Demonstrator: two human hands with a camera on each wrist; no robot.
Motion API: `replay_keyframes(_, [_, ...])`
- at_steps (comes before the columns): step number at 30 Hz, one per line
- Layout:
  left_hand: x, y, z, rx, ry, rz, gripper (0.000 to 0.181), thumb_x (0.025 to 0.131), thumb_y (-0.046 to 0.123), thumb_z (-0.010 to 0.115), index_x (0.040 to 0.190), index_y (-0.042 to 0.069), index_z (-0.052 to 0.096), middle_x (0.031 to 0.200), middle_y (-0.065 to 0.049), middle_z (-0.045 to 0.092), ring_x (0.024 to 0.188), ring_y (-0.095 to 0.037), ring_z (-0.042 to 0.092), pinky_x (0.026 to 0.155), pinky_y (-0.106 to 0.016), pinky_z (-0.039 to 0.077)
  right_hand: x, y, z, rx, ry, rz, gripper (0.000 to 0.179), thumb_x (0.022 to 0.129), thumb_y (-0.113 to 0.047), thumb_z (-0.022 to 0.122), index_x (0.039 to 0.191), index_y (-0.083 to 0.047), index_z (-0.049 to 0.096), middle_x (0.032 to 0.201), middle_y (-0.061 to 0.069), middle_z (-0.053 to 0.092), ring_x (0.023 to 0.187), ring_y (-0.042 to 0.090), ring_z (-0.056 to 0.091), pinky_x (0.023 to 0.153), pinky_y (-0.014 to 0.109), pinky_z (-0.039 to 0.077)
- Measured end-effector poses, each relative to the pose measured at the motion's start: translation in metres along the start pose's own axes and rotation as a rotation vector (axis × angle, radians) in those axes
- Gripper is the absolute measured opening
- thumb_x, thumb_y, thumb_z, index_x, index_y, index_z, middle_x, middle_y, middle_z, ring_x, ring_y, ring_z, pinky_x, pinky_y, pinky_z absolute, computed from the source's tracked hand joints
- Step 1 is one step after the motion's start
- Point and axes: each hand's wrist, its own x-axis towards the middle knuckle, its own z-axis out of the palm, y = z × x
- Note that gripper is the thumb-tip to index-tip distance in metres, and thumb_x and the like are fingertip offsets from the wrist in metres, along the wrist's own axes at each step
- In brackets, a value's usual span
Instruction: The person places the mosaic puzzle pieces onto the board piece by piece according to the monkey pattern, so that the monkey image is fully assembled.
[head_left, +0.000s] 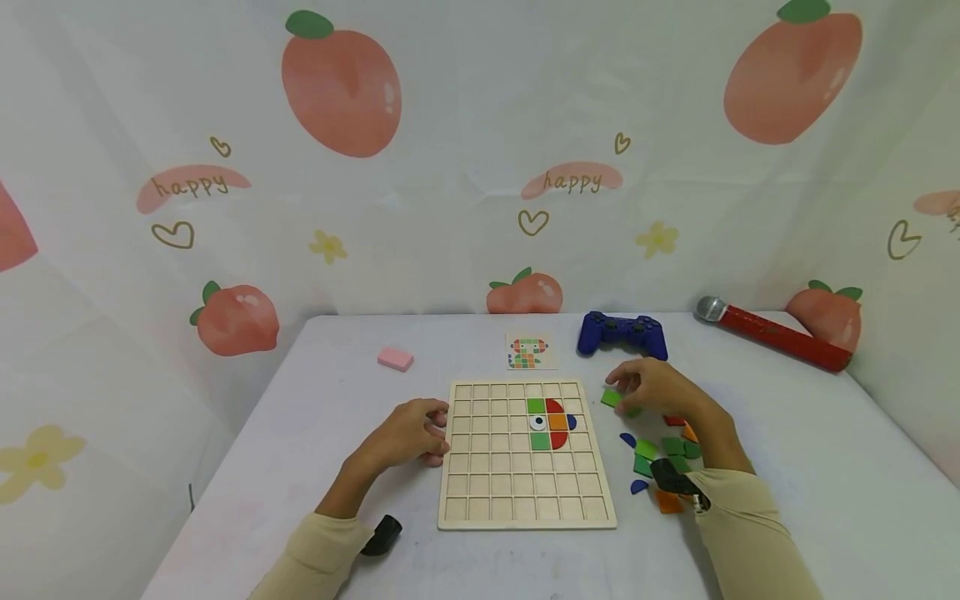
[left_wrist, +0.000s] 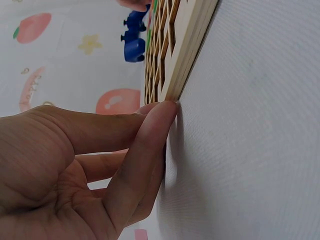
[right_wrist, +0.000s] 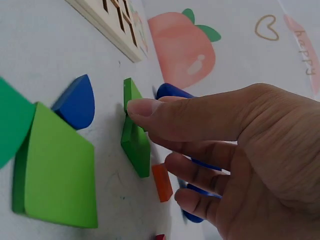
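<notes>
A wooden grid board (head_left: 527,525) lies on the table, with red, green, orange and blue pieces and a white eye tile (head_left: 537,422) set in its upper right cells. Against its left edge rest the fingertips of my left hand (head_left: 408,433), bent loosely. In the left wrist view, they touch the board's side (left_wrist: 187,55) close to the tabletop. My right hand (head_left: 651,385) is just right of the board, over two green tiles (right_wrist: 136,147). Its thumb tip overlaps them in the right wrist view, and the other fingers are spread apart; contact is unclear.
Loose green, blue, orange and red pieces, including an orange one (head_left: 668,502), lie scattered right of the board. Behind it are a pattern card (head_left: 531,353) and a blue game controller (head_left: 621,333). A pink block (head_left: 395,359) lies back left, a red microphone (head_left: 783,334) back right.
</notes>
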Motion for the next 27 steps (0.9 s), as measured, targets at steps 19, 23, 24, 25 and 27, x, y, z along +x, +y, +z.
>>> replay_keyframes(19, [0.0003, -0.0004, -0.0003, 0.001, -0.008, 0.008, 0.064, 0.085, -0.013, 0.076, 0.145, -0.014, 0.053, 0.120, -0.015, 0.062, 0.088, -0.017, 0.066, 0.069, -0.031, 0.066, 0.0039, -0.0009, 0.0053, -0.002, 0.004, -0.003, 0.036, 0.087, -0.013, 0.084, 0.120, 0.001, 0.076, 0.107, 0.010, 0.075, 0.095, 0.023, 0.065, 0.092, 0.049, 0.058])
replay_keyframes(23, [0.0001, -0.0001, -0.0004, 0.010, -0.005, 0.011, 0.064, 0.085, -0.013, 0.076, 0.145, -0.014, 0.053, 0.119, -0.014, 0.062, 0.089, -0.017, 0.066, 0.069, -0.031, 0.066, 0.0049, -0.0004, 0.0068, -0.008, 0.006, -0.012, 0.036, 0.087, -0.013, 0.083, 0.119, 0.002, 0.076, 0.106, 0.009, 0.075, 0.095, 0.022, 0.065, 0.090, 0.048, 0.059])
replay_keyframes(24, [0.0002, -0.0001, -0.0005, 0.014, -0.003, 0.013, 0.064, 0.085, -0.013, 0.076, 0.144, -0.014, 0.053, 0.119, -0.014, 0.062, 0.089, -0.017, 0.066, 0.069, -0.030, 0.065, 0.0051, -0.0002, 0.0069, -0.008, 0.006, -0.014, 0.036, 0.088, -0.014, 0.083, 0.120, 0.002, 0.076, 0.106, 0.009, 0.075, 0.094, 0.023, 0.065, 0.089, 0.047, 0.058])
replay_keyframes(25, [0.0001, 0.0000, -0.0005, 0.018, -0.002, 0.014, 0.064, 0.085, -0.013, 0.076, 0.144, -0.014, 0.053, 0.119, -0.014, 0.062, 0.090, -0.018, 0.066, 0.069, -0.030, 0.065, 0.0055, -0.0001, 0.0070, -0.009, 0.005, -0.014, 0.036, 0.089, -0.014, 0.082, 0.121, 0.001, 0.076, 0.105, 0.008, 0.074, 0.094, 0.022, 0.064, 0.089, 0.046, 0.058])
replay_keyframes(27, [0.0003, 0.0000, -0.0006, 0.027, 0.003, 0.017, 0.064, 0.084, -0.012, 0.076, 0.144, -0.013, 0.054, 0.119, -0.014, 0.063, 0.091, -0.017, 0.065, 0.069, -0.030, 0.065, 0.0065, -0.0003, 0.0072, -0.011, 0.007, -0.014, 0.036, 0.090, -0.015, 0.081, 0.122, 0.000, 0.075, 0.104, 0.007, 0.073, 0.094, 0.022, 0.063, 0.087, 0.043, 0.058])
